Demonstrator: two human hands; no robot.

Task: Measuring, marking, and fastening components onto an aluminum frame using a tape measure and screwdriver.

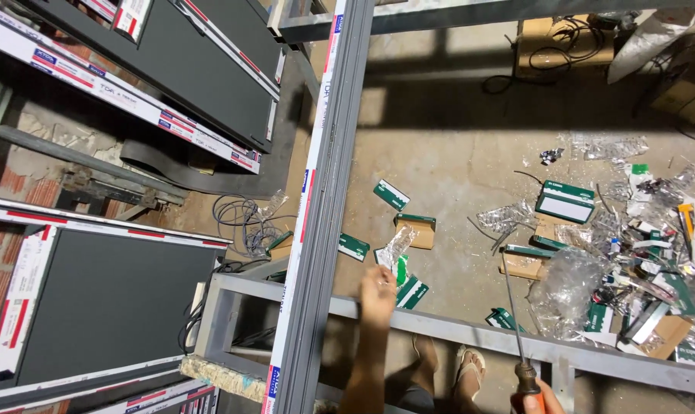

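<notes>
My left hand [378, 290] is stretched out, fingers loosely together and holding nothing I can see, just to the right of the long grey frame bar [322, 207]. That bar runs from near me to far away, almost straight up the view, with a white strip of film along its left edge. My left hand is the closer one to it. My right hand [538, 399] is low at the near right, shut tight around the orange and brown handle of a screwdriver [516, 322], whose thin metal shaft points away from me. A grey cross rail [516, 341] lies under both hands. Down on the floor [439, 153] past the rail are green and white boxes [566, 201] and crumpled clear plastic bags [566, 287]. Dark panels [106, 303] stand to the left.
</notes>
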